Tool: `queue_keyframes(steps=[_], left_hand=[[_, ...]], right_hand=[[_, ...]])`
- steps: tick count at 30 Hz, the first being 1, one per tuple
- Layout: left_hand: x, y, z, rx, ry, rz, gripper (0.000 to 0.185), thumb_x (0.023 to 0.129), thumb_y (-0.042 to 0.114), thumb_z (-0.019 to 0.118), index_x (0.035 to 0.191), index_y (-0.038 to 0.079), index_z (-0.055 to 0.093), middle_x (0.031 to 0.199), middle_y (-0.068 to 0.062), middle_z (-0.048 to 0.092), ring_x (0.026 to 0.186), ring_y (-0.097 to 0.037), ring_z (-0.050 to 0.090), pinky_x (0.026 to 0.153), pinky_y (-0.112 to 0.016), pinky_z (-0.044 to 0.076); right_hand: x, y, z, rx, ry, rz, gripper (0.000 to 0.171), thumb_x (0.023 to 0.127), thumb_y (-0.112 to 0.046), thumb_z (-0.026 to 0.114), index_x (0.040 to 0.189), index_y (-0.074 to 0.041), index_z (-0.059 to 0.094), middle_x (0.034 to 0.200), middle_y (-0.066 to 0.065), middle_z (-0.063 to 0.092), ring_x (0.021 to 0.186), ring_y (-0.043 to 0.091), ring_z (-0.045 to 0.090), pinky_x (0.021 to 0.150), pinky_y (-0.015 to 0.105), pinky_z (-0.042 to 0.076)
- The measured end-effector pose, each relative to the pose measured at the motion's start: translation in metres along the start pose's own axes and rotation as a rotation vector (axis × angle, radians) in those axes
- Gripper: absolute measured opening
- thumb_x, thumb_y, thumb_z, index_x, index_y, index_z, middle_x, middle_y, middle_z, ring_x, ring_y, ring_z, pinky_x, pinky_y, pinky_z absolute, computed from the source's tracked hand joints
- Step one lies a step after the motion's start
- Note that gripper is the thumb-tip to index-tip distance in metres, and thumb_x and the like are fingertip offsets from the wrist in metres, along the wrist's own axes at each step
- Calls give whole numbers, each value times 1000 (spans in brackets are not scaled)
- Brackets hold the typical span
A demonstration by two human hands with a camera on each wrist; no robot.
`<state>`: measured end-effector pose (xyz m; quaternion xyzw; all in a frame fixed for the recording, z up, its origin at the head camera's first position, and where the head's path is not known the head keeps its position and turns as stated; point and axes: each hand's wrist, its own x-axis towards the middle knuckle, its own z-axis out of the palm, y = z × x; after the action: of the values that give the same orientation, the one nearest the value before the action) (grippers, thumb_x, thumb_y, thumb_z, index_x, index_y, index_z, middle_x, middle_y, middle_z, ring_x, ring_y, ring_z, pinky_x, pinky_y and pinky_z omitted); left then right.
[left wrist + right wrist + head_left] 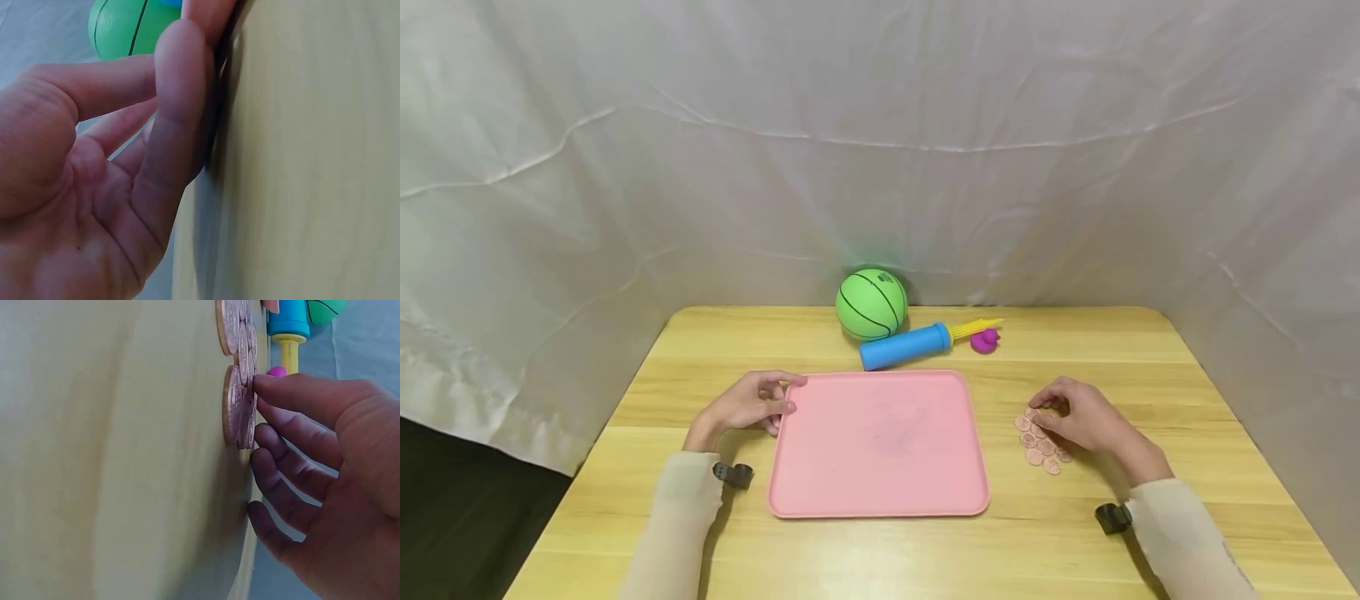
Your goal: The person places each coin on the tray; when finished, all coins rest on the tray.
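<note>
My left hand (pixel 750 402) grips the upper left corner of a pink rectangular tray (pixel 880 505), thumb on the rim and fingers around its outer side. The left wrist view shows a finger close against the tray's edge (pixel 210 17). On the right of the table, my right hand (pixel 1081 417) bends over a flat cluster of copper-coloured coins (pixel 1047 446). Its thumb and index fingertips touch the coins (pixel 232 406) at the cluster's upper edge, while the other fingers curve loosely down to the wood. Part of the cluster is hidden under this hand.
Behind the tray lie a green ball (pixel 871 304) with black lines and a blue cylinder (pixel 906 346) with a yellow end. A small purple rubber duck (pixel 984 341) sits by the yellow tip. Pale curtains (pixel 925 167) hang around the wooden table (pixel 685 533).
</note>
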<state>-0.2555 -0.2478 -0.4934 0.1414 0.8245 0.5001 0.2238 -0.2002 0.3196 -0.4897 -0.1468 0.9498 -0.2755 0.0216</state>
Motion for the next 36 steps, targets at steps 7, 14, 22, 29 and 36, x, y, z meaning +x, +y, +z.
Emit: queue_keyframes(steps=[7, 14, 22, 29, 36], left_hand=[[10, 8, 14, 9, 14, 17, 51, 102, 2, 72, 151, -2, 60, 91, -13, 63, 62, -18, 68, 58, -38, 70], [19, 14, 30, 21, 13, 39, 50, 103, 1, 71, 151, -2, 61, 91, -11, 61, 60, -15, 66, 57, -34, 69], [25, 18, 40, -3, 14, 52, 50, 102, 1, 72, 151, -4, 61, 89, -11, 61, 61, -16, 65, 56, -32, 68], [24, 17, 42, -10, 21, 58, 50, 103, -1, 70, 151, -5, 60, 89, -13, 61, 62, -16, 65, 55, -33, 68], [24, 21, 41, -28, 20, 33, 50, 103, 0, 70, 152, -4, 60, 90, -11, 62, 61, -16, 66, 56, -37, 69]], right_hand=[[3, 0, -2, -29, -23, -30, 15, 95, -20, 85, 104, -12, 76, 100, 1, 69, 90, 14, 59, 76, 27, 53], [6, -5, 0, -97, -39, 5, 15, 93, -23, 81, 101, -15, 72, 98, 0, 65, 89, 15, 56, 82, 37, 48], [7, -8, 2, -131, -43, 5, 21, 88, -25, 80, 99, -13, 66, 99, 2, 63, 93, 21, 56, 82, 44, 41], [4, -2, 3, 26, -40, 24, 16, 98, -20, 79, 100, -11, 66, 93, 0, 66, 85, 11, 57, 82, 33, 48], [5, 3, -2, 247, 40, 121, 20, 106, -20, 74, 115, -2, 71, 100, 11, 74, 88, 15, 65, 74, 19, 60]])
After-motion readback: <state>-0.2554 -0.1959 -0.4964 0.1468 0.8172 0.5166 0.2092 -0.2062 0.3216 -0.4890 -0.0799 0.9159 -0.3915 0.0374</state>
